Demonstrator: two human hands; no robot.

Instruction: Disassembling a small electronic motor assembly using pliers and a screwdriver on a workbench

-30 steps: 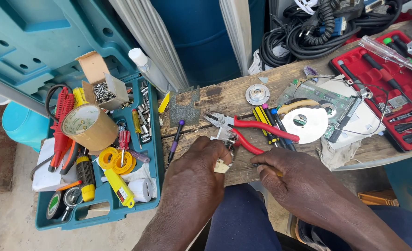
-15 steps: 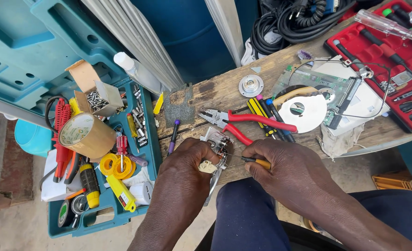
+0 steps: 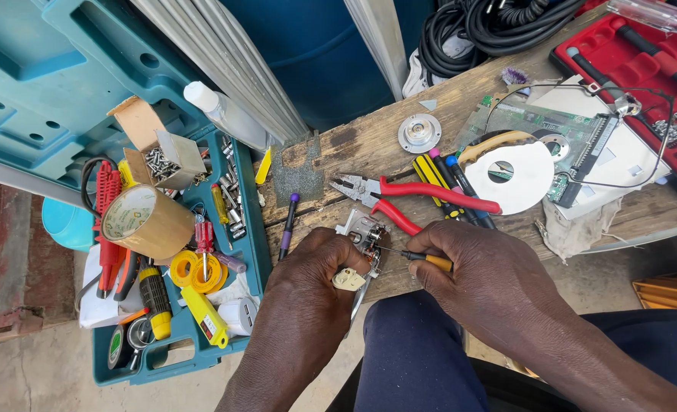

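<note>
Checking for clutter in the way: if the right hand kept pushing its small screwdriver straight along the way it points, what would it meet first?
The right hand aims its orange-handled screwdriver leftward; its tip looks already at the small metal part held by the left hand, though depth is unclear.

— What is the person wearing?
— Dark navy trousers, plain cloth with no pattern showing.
— And the arms?
— Both forearms are bare, no sleeves in view. The left hand and right hand carry no gloves, rings or watch.
</note>
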